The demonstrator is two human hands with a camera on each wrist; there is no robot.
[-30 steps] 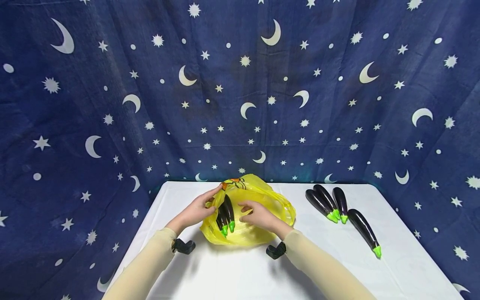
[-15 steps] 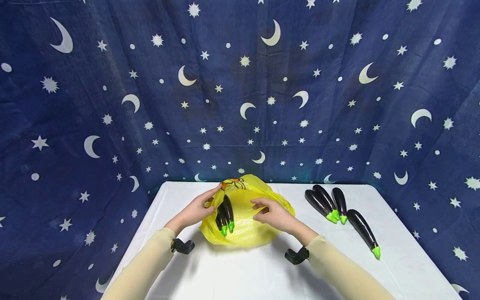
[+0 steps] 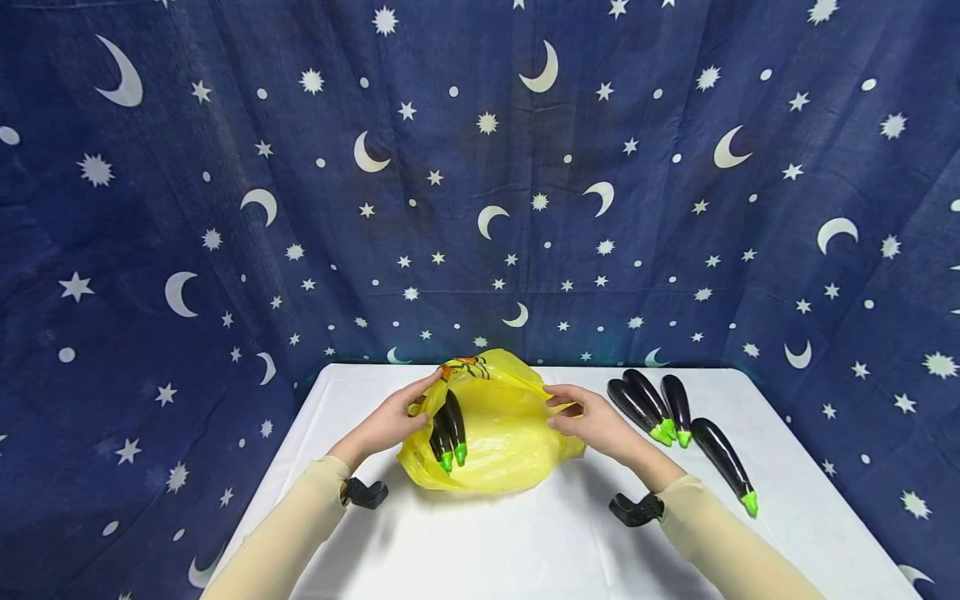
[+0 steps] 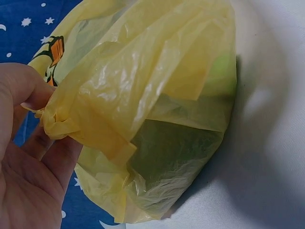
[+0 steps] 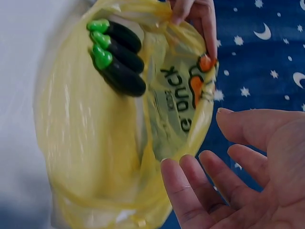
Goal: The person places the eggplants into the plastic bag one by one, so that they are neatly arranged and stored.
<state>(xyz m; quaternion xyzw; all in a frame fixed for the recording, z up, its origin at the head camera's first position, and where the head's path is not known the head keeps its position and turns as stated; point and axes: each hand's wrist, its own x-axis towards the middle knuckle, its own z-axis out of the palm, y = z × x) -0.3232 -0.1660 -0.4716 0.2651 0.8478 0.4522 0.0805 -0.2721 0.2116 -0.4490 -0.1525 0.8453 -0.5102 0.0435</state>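
Note:
A yellow plastic bag (image 3: 510, 433) lies on the table with its mouth spread wide. My left hand (image 3: 393, 418) pinches the bag's left rim between thumb and fingers; in the left wrist view the plastic bunches at the thumb. Inside the bag, three eggplants (image 5: 121, 57) with green caps lie side by side at the left, as the right wrist view shows. At the bag's right rim is my right hand (image 3: 592, 421), its fingers loosely bent and apart, holding nothing. Several more eggplants (image 3: 678, 408) lie on the table beyond that hand.
The white table (image 3: 480, 550) has a dark blue curtain (image 3: 480, 167) with moons and stars behind it and at both sides. One eggplant (image 3: 723, 462) lies apart, nearer the table's right edge. A black wrist camera (image 3: 636, 510) hangs below the right wrist.
My right hand has drawn back to the right, out of the bag's mouth to its right rim. The left hand keeps its hold on the left rim, and the eggplants stay put.

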